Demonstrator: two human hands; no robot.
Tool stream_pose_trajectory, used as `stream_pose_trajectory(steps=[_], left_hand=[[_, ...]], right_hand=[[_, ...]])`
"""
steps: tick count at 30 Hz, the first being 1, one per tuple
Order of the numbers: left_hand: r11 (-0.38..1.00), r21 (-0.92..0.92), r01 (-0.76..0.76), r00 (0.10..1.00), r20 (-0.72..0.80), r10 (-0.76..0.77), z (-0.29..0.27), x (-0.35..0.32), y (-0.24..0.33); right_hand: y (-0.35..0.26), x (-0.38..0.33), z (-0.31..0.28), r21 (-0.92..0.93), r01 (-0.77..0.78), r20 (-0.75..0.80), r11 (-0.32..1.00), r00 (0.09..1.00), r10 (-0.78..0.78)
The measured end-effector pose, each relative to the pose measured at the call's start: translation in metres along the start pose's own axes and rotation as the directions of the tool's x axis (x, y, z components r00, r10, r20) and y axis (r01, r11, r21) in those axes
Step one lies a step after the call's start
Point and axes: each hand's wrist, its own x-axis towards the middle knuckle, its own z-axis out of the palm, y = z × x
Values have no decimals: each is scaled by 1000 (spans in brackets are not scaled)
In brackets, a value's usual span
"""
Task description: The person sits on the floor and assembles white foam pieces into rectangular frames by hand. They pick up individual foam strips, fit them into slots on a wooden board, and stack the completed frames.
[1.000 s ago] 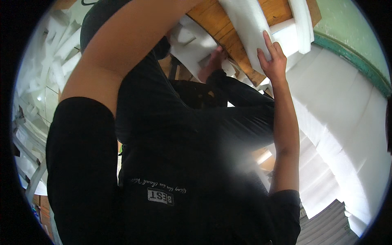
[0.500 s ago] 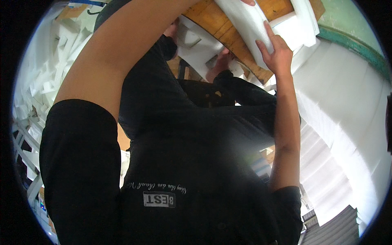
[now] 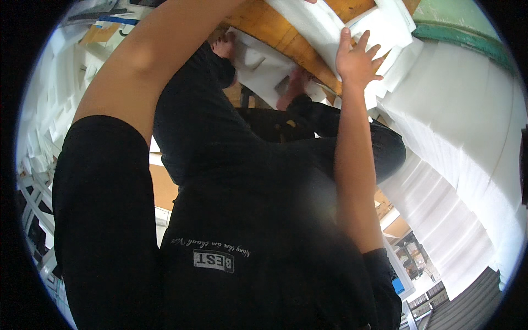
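A long white foam piece (image 3: 311, 25) lies across a wooden work surface (image 3: 278, 28) at the top of the view. At its near right end is my right hand (image 3: 360, 61), fingers spread and gripping nothing. The thumb side of that hand is against or very close to the foam's edge; I cannot tell if it touches. My left arm reaches up past the top edge. Only a bit of finger, apparently of my left hand (image 3: 311, 1), shows over the foam, so its grip is hidden.
More white foam pieces (image 3: 393, 33) are stacked right of the wooden surface, beside a green ledge (image 3: 462, 41). Large white sheets (image 3: 440, 104) hang or lean at the right. White scraps (image 3: 47, 121) pile up at the left. My bare feet (image 3: 294, 88) are below the wooden surface.
My right hand has loosened from the foam piece and its fingers have fanned out. It now appears farther left in the picture; the whole view has shifted slightly.
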Motion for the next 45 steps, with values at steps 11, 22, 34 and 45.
stream_pose_trajectory(steps=[11, 22, 34, 45], left_hand=[[999, 0, 54, 988, -147, -54, 18, -9, 15], [999, 26, 29, 965, -260, -22, 29, -6, 14], [994, -82, 70, 973, -215, -86, 19, -18, 13], [994, -102, 46, 981, -185, -65, 19, -9, 11]], right_hand=[[7, -9, 4, -33, -67, -49, 997, 997, 65], [10, -14, 16, 33, 8, -175, 999, 985, -2], [16, -11, 15, 3, -37, -123, 999, 992, 37], [8, -9, 16, 18, -88, -94, 996, 991, 90]])
